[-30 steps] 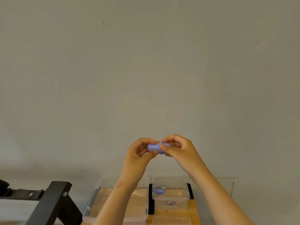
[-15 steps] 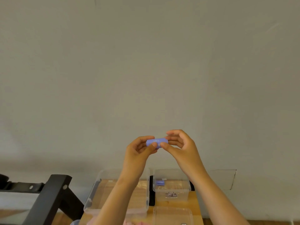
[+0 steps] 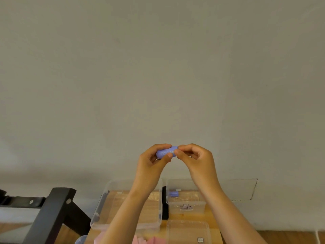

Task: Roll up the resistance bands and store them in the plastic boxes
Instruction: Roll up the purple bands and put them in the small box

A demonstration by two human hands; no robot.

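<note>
A purple resistance band point(image 3: 165, 153), rolled into a tight cylinder with white print, is held up in front of the wall. My left hand point(image 3: 152, 164) pinches its left end and my right hand point(image 3: 195, 159) pinches its right end. Below stand clear plastic boxes: a large one point(image 3: 101, 205) on the left behind my left forearm, and a small one point(image 3: 186, 206) holding another rolled purple band point(image 3: 173, 194). Pink bands point(image 3: 149, 241) lie at the bottom edge, partly hidden.
A clear lid or shallow box point(image 3: 189, 229) lies in front on the wooden table point(image 3: 213, 219). A black metal frame point(image 3: 51, 213) stands at the lower left. A grey wall fills most of the view.
The view has tilted slightly, showing more of the table. My hands stay raised and turn the purple roll between the fingertips, the right fingers closing over its end.
</note>
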